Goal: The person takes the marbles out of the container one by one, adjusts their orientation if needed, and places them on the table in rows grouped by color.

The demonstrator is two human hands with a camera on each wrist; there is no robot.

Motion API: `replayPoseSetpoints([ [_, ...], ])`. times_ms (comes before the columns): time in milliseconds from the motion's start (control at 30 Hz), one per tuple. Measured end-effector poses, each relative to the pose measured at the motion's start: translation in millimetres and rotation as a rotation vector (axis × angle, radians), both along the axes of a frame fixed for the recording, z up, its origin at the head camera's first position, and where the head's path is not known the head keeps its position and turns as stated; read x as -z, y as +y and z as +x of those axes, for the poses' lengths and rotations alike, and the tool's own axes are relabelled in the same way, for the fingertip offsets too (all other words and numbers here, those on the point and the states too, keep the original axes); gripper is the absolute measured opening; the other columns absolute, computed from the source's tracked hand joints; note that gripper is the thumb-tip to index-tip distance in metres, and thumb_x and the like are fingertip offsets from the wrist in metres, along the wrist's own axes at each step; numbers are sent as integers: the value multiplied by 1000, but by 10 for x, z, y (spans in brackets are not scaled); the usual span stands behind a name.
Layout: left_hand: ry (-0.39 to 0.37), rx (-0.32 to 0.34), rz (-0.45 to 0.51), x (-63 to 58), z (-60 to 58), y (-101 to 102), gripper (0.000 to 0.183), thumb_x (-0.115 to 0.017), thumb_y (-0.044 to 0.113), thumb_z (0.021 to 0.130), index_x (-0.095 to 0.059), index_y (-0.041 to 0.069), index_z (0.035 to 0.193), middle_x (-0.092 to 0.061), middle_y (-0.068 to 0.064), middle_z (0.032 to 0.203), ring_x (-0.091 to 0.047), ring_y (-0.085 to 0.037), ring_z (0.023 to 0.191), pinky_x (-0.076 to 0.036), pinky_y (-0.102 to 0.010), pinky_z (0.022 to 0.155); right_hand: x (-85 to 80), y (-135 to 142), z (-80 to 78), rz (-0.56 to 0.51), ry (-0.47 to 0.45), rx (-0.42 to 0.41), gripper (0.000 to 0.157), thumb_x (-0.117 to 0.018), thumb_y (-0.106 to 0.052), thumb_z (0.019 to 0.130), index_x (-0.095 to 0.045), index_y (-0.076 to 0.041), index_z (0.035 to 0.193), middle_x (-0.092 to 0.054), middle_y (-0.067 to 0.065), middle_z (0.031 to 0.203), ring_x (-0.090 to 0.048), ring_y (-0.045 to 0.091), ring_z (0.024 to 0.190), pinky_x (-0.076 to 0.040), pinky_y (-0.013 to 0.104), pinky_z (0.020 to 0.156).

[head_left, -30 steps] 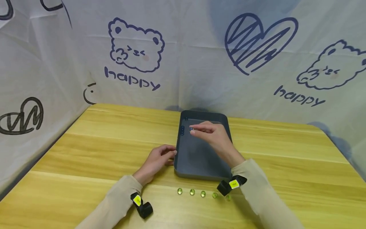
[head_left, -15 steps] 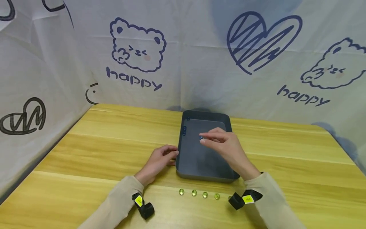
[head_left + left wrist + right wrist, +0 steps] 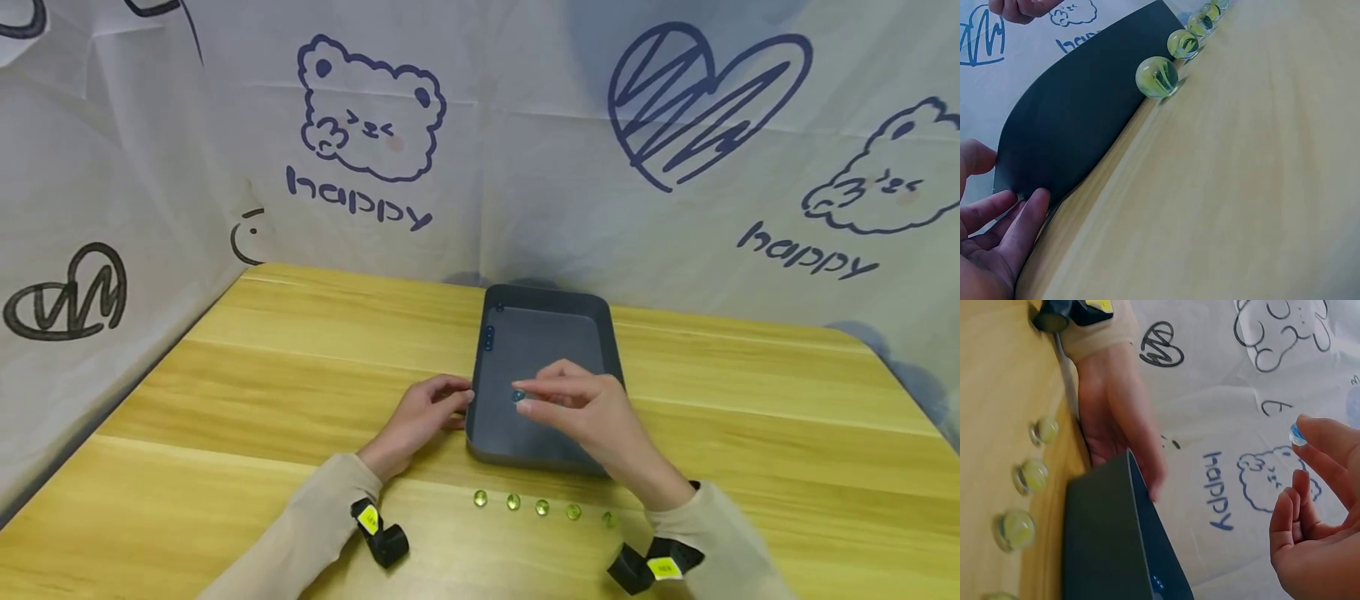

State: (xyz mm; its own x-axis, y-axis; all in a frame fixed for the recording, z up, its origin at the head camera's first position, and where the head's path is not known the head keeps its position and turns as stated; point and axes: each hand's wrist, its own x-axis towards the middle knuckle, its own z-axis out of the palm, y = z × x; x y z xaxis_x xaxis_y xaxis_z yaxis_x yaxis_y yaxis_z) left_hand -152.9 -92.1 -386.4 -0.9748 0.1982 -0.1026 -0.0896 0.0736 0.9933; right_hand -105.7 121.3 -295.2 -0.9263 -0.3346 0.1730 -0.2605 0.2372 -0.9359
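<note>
Between thumb and index fingertip of my right hand [image 3: 592, 408] is a small clear marble with blue inside [image 3: 1296, 434], held over the dark grey rectangular tray [image 3: 506, 433]. My left hand [image 3: 423, 417] grips the tray's left side, thumb at the rim and fingers against the outer wall. Inside the tray, several dark blue marbles [image 3: 489, 338] lie along the left wall, with another marble [image 3: 500, 308] in the far left corner. A row of several clear marbles with yellow-green swirls [image 3: 1157, 77] rests on the table in front of the tray.
The wooden table [image 3: 247, 400] carries the tray near its back edge. A white cloth [image 3: 525, 167] with bear, heart and "happy" drawings hangs behind and to the left. Black wrist cameras [image 3: 390, 546] sit on both beige sleeves.
My right hand has come back toward the near part of the tray, still pinching the blue marble. My left hand stays at the tray's side. The head view has shifted slightly.
</note>
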Motion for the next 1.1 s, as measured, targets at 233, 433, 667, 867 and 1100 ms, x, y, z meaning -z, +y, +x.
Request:
replayPoseSetpoints([
  [233,1,5,7,-14,8,-9,30,-55,15,90,-56,-1,115,-58,-13,103,-58,-22,91,-54,-32,72,45,-130,131,15,43,-73,24,-68,-17,81,-69,-9,104,-56,7,92,-47,20,79,-43,26,58],
  [433,-4,1,6,-29,1,-2,28,-55,15,90,-57,0,114,-58,-12,103,-58,-21,91,-54,-31,72,70,-218,266,12,74,-108,22,-70,-16,80,-71,-8,101,-56,5,90,-48,19,76,-43,26,57],
  [667,-13,-3,15,-24,10,4,29,-56,15,89,-57,0,114,-59,-11,102,-58,-21,90,-54,-32,73,130,-290,418,22,45,-207,24,-71,-20,79,-72,-7,98,-55,2,88,-50,19,74,-46,24,56],
  [867,-4,-3,4,-18,10,-6,29,-56,15,89,-58,1,114,-59,-12,102,-58,-21,91,-54,-32,72,260,-378,499,96,46,-260,26,-71,-27,78,-72,-10,97,-56,-4,86,-51,17,74,-43,21,60],
  [1100,3,-3,28,-16,8,9,29,-57,14,89,-58,-2,113,-60,-14,102,-59,-22,90,-54,-32,72,303,-391,552,160,-43,-273,24,-71,-29,78,-73,-13,96,-57,-5,85,-49,9,71,-42,21,59],
])
